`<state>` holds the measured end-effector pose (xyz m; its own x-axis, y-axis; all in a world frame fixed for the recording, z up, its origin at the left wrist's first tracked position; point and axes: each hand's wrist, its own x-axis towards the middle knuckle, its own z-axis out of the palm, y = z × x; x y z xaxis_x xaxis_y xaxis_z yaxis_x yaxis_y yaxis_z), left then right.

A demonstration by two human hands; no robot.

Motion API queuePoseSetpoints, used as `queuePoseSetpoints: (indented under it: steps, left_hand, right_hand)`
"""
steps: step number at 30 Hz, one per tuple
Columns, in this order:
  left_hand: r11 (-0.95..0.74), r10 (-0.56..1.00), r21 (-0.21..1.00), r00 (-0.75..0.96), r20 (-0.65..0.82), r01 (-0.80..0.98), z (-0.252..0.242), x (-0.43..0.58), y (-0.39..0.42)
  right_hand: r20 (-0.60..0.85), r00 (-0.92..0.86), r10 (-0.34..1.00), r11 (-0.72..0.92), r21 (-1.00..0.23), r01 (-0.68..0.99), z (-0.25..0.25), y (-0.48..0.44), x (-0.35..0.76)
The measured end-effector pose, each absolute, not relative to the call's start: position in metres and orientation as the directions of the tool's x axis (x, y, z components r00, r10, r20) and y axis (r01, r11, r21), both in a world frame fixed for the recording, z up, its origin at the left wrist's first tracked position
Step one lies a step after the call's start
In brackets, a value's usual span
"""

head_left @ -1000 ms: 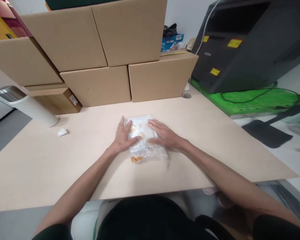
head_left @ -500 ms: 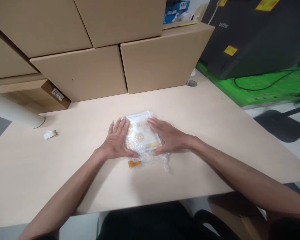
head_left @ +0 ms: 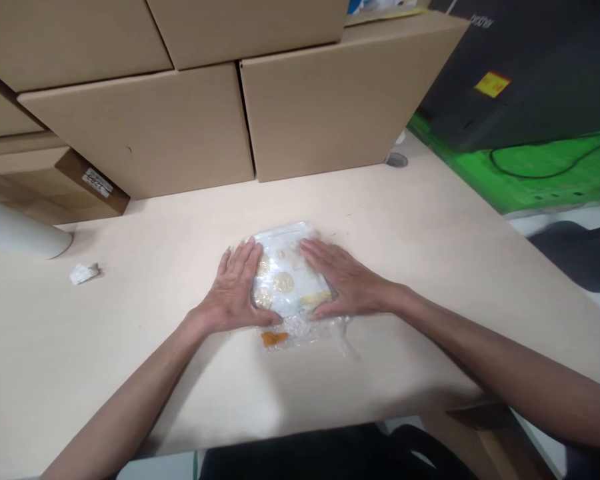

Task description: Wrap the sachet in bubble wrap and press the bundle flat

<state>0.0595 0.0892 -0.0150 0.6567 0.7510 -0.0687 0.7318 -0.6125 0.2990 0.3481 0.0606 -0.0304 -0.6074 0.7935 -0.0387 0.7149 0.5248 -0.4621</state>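
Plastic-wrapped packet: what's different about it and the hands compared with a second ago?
Both thumbs have slid off the middle of the packet toward its near end, the left hand's at the near left, the right hand's at the near right, leaving more of the printed face showing. The view has also tipped downward. Unchanged: the packet lies on the table between both hands; neither has let go.

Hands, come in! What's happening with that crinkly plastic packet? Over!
Left hand, right hand: on packet's opposite sides. Packet: plastic-wrapped, lying on table. White scrap: off left, seemingly out of the way.
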Motion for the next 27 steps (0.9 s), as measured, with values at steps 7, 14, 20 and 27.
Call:
queuePoseSetpoints:
  steps: [7, 14, 20, 27]
  left_hand:
    - [-0.569, 0.79, 0.34, 0.612, -0.026, 0.749, -0.021, 0.061, 0.086]
    - [-0.328, 0.919, 0.549, 0.394, -0.004, 0.769, -0.005, 0.056, 0.065]
    - [0.113, 0.977, 0.918, 0.123, -0.172, 0.38, -0.002, 0.06, 0.067]
    - [0.089, 0.995, 0.993, 0.031, -0.091, 0.074, 0.005, 0.058, 0.07]
  right_hand:
    - [-0.054, -0.547, 0.836, 0.46, -0.474, 0.751, -0.028, 0.06, 0.342]
    - [0.067, -0.351, 0.934, 0.291, -0.71, 0.641, -0.022, 0.047, 0.338]
    - [0.001, 0.079, 0.997, -0.024, -0.949, 0.313, -0.025, 0.044, 0.325]
    - [0.033, 0.113, 0.993, 0.024, -0.997, 0.08, -0.013, 0.049, 0.312]
